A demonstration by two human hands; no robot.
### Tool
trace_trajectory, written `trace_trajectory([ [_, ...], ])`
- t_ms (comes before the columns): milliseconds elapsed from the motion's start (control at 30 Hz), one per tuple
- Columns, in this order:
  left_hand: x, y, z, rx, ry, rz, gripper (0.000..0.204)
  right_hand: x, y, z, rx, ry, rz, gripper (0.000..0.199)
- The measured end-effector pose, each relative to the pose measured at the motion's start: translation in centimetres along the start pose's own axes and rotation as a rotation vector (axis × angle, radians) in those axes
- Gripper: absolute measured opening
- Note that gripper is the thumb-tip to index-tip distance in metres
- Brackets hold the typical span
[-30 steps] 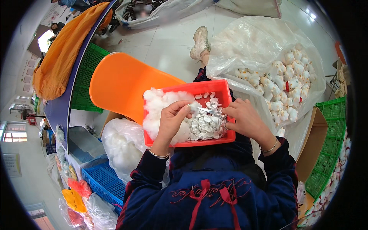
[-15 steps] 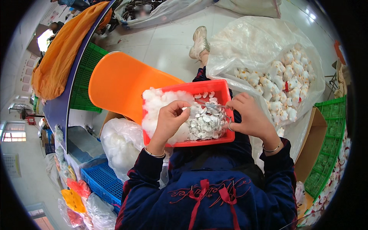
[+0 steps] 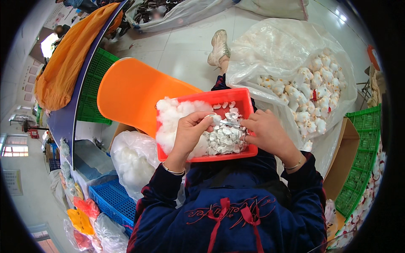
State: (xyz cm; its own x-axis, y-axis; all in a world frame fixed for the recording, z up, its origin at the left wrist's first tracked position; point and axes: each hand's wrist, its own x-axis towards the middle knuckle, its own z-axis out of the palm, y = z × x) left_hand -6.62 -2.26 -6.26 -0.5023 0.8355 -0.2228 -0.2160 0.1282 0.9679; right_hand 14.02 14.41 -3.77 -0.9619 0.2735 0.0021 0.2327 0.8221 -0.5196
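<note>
A red plastic tray [image 3: 240, 96] sits on my lap, with fluffy white stuffing [image 3: 168, 122] in its left part and a pile of small white fabric pieces [image 3: 223, 141] in its right part. Above the tray, my left hand [image 3: 190, 128] pinches one small white piece [image 3: 214, 119] between thumb and fingers. My right hand [image 3: 268, 130] is closed around slim metal forceps [image 3: 230, 123], whose tip meets that piece; the fingers cover most of the handles. Several small white pieces [image 3: 225, 105] lie apart along the tray's far side.
An orange chair [image 3: 135, 92] stands beyond the tray to the left. To the right, a clear plastic bag [image 3: 270, 46] holds many white stuffed figures [image 3: 318, 90]. Green crates [image 3: 360, 156] and a cardboard box [image 3: 341, 156] flank my right; a blue crate [image 3: 112, 198] and a bag of stuffing [image 3: 133, 160] my left.
The forceps have turned from lying over the pile to pointing left at the piece in my left hand. My right hand has lowered slightly; the pinched white piece shows more.
</note>
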Motion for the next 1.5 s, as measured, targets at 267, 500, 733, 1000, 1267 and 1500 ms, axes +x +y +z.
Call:
trace_trajectory([
  [267,0.7,0.0,-0.5,0.062,-0.045,-0.040,0.012,-0.5,0.6,-0.4,0.009,0.001,0.017,0.041],
  [500,0.6,-0.5,-0.4,-0.109,0.022,-0.106,0.012,-0.5,0.1,-1.1,-0.017,0.103,-0.002,0.047],
  [733,0.5,-0.5,0.1,-0.120,-0.030,-0.101,0.015,-0.2,-0.1,-0.9,-0.050,-0.034,0.015,0.029],
  [1000,0.9,-1.2,-0.4,-0.297,0.055,-0.111,0.008,-0.6,0.9,-0.5,0.008,0.085,0.024,0.052],
  [1267,0.4,-0.9,0.7,-0.508,0.026,-0.158,0.007,-0.6,0.3,2.0,0.077,0.158,-0.013,0.054],
  [1500,0.2,-0.9,0.7,-0.219,0.044,-0.090,0.010,-0.7,0.7,1.0,0.038,0.019,0.019,0.038],
])
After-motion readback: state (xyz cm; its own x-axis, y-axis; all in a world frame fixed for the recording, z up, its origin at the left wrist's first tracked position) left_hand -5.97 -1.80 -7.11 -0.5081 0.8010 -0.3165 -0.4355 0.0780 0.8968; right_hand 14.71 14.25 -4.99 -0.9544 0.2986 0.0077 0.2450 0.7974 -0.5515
